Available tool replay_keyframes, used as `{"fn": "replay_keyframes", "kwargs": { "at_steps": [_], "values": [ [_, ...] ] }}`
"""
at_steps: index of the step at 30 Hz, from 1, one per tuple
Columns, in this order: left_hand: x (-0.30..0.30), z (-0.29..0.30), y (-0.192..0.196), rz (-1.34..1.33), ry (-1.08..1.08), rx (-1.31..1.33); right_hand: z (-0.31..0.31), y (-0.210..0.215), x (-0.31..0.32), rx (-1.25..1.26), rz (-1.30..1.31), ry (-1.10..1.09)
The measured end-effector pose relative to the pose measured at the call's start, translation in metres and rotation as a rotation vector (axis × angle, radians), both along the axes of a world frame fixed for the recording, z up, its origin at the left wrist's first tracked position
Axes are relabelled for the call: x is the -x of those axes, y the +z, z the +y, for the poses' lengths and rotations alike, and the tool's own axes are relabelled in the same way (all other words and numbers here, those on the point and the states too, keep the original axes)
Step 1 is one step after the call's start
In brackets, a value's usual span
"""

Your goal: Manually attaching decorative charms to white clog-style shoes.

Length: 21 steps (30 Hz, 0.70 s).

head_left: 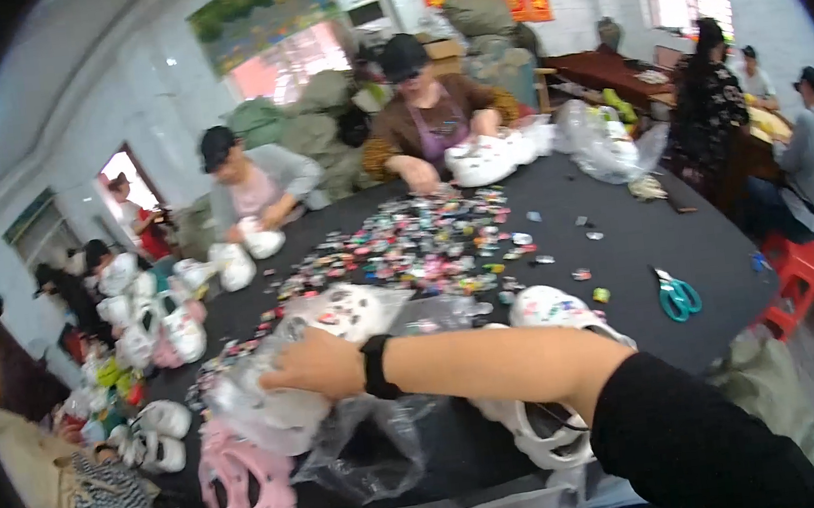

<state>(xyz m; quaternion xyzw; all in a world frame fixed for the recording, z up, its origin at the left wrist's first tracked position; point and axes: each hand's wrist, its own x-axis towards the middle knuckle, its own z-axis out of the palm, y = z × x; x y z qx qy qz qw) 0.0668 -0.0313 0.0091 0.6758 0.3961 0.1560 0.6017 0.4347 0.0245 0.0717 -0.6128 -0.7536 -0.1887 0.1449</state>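
My right hand [317,365] reaches across to the left, with a black band on the wrist and a black sleeve. Its curled fingers are closed on a clear plastic bag [263,408]. A white clog with small charms [343,308] lies in clear plastic just beyond the hand. Beside the bag stands a pair of pink clogs [244,479]. Under and past my forearm are white clogs [544,307], partly covered by the arm. My left hand is out of view.
A heap of colourful small charms [426,242] spreads over the black table [623,231]. Teal-handled scissors [677,295] lie at the right. White clogs [147,326] are piled at the left. Co-workers handle white clogs across the table. A red stool [793,283] stands by the right edge.
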Motion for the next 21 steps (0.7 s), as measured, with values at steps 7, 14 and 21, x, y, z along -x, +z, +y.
{"fn": "replay_keyframes", "kwargs": {
  "at_steps": [7, 14, 21],
  "values": [
    [-0.012, 0.005, 0.007, -0.034, -0.093, -0.129, -0.128, 0.066, -0.067, -0.119, 0.233, 0.117],
    [-0.023, 0.006, 0.008, 0.058, -0.153, -0.188, -0.286, 0.123, -0.131, -0.061, 0.112, -0.173],
    [-0.033, 0.002, 0.001, 0.010, -0.161, -0.206, -0.360, 0.070, -0.212, 0.235, -0.009, -0.741]
  ]
}}
